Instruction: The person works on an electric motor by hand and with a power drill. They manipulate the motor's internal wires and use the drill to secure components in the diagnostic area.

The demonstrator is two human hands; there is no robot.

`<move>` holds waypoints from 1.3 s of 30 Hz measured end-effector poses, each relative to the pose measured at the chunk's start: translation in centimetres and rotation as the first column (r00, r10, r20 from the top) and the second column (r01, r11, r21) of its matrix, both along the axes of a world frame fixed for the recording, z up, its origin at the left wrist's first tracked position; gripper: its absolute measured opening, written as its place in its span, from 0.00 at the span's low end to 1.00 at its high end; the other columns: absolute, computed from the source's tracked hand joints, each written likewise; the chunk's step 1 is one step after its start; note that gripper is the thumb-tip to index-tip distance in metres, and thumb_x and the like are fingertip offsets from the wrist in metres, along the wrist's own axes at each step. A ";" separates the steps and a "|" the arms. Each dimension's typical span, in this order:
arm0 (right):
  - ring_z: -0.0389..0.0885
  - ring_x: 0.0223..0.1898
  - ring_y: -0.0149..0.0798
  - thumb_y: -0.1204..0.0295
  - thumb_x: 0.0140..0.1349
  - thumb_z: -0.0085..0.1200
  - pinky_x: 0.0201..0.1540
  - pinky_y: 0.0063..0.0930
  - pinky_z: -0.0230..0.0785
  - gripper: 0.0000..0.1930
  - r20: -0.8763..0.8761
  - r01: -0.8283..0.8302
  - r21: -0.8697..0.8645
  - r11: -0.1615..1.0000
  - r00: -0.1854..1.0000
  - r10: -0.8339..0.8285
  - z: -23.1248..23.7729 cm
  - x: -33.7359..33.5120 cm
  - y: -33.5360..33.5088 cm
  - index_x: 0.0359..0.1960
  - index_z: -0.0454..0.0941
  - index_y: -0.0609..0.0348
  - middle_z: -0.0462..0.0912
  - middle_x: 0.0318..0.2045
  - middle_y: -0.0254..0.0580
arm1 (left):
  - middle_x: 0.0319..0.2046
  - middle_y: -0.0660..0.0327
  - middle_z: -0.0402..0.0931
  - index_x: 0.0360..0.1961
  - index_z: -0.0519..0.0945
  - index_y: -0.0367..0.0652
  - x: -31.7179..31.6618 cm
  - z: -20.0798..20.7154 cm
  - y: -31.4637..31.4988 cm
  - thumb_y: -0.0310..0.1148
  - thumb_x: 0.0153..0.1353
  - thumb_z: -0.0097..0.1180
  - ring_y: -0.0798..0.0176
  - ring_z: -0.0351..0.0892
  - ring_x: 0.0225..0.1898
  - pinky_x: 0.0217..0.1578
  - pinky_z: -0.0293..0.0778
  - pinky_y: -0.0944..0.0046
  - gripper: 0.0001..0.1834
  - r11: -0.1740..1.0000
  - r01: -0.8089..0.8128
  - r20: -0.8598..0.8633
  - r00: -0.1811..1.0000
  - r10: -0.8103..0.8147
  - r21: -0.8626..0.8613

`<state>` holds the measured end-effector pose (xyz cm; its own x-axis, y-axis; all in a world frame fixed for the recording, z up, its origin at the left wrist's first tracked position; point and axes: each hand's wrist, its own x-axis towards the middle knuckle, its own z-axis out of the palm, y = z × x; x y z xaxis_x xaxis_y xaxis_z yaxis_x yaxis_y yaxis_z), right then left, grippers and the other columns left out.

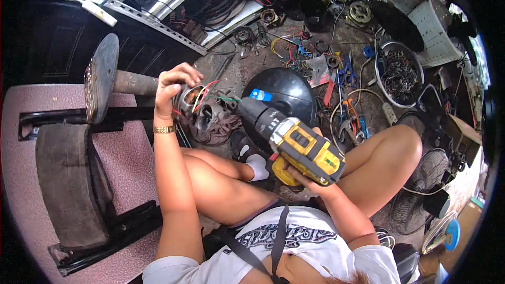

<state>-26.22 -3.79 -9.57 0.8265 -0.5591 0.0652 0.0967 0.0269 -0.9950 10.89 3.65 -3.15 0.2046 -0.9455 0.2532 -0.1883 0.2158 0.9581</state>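
My right hand is wrapped round the grip of a yellow and black cordless drill. The drill's chuck points up and left, toward a green wire. My left hand is raised, its fingers curled over a small metal motor part with a copper-coloured inside and red, yellow and green wires. Behind that hand, a dark rod with a round base plate lies sideways; whether it joins the part is hidden. A grey metal housing rests on a dark rag just below.
A black rounded cover lies beyond the drill. Blue-handled scissors, orange-handled pliers and a round tray of small metal pieces are to the right. A pink padded surface with black rails stands left; a fan cage stands right.
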 end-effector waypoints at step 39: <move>0.75 0.32 0.34 0.67 0.48 0.70 0.36 0.28 0.68 0.25 -0.012 0.093 0.067 0.993 0.996 -0.093 0.2 3.5 -0.5 0.38 0.65 0.60 0.75 0.31 0.38 | 0.28 0.51 0.78 0.23 0.81 0.34 -1.0 0.1 -0.4 0.45 0.49 0.57 0.55 0.78 0.35 0.44 0.74 0.56 0.20 1.000 -0.020 -0.007 1.000 0.020 0.020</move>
<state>-22.73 -4.34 -9.33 0.7711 -0.6365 0.0174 0.0930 0.0856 -0.9920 9.88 3.20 -3.10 0.2250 -0.9462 0.2327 -0.1857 0.1927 0.9635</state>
